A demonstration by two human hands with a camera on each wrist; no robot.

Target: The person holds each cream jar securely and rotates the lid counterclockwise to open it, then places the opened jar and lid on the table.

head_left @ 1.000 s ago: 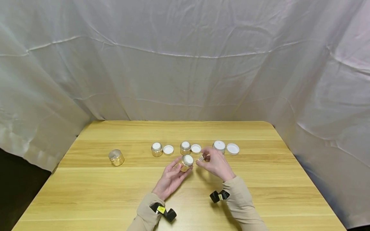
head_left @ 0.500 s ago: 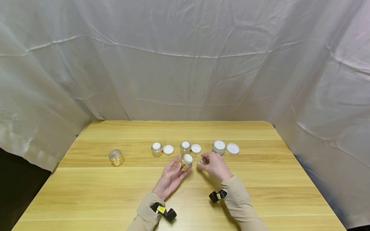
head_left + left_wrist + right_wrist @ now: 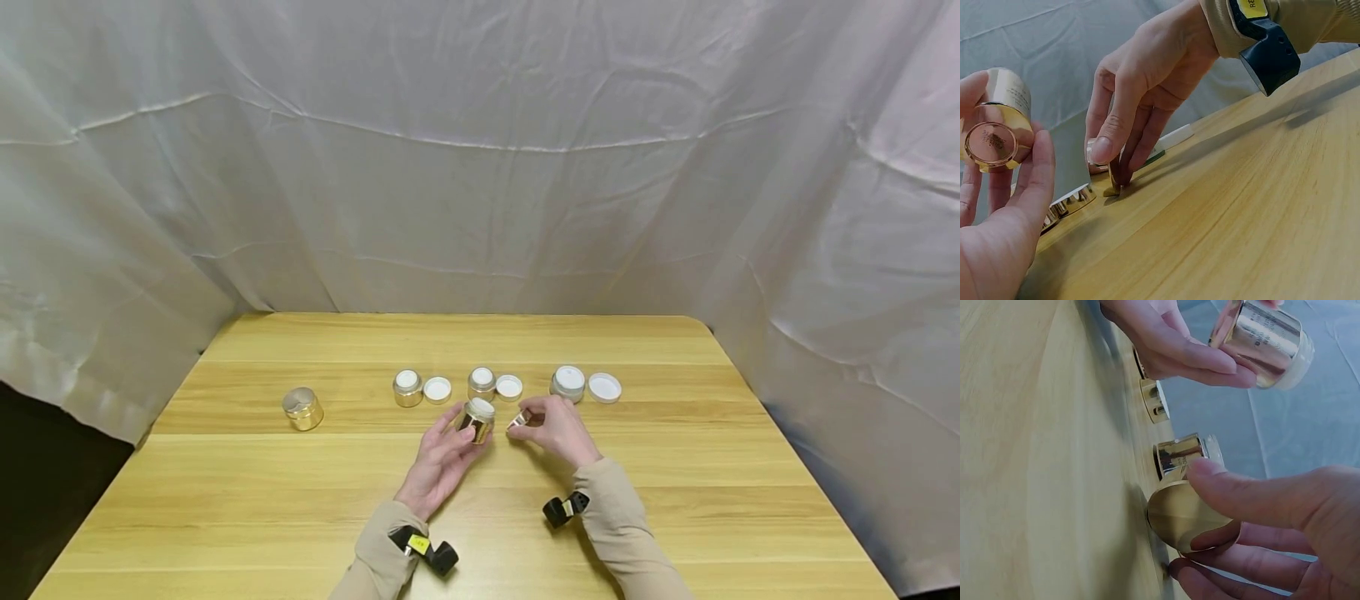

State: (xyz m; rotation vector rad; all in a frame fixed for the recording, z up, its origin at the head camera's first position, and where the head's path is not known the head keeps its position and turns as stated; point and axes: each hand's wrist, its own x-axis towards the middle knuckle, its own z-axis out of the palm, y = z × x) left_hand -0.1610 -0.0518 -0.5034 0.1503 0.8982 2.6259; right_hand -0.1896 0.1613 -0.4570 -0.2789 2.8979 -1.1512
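My left hand (image 3: pixel 437 472) grips a small gold cosmetic jar (image 3: pixel 473 427) with its white top uncovered. The jar is held tilted above the table, its printed side showing in the right wrist view. Just to the right, my right hand (image 3: pixel 562 432) pinches a round gold jar lid (image 3: pixel 1179 515) between thumb and fingers. The lid stands on edge, low at the tabletop. Behind the hands are three uncovered jars: a gold jar (image 3: pixel 407 390), another gold jar (image 3: pixel 481 385) and a wider pale jar (image 3: pixel 567 383).
Beside those jars lie their upturned lids, a left lid (image 3: pixel 437 390), a middle lid (image 3: pixel 509 387) and a right lid (image 3: pixel 604 387). A covered gold jar (image 3: pixel 302 409) stands apart at the left. Grey cloth (image 3: pixel 480 217) hangs behind the wooden table (image 3: pixel 225 500).
My left hand has shifted the jar slightly left and tilted it so more of its side shows. My right hand has turned the lid and lowered it a little.
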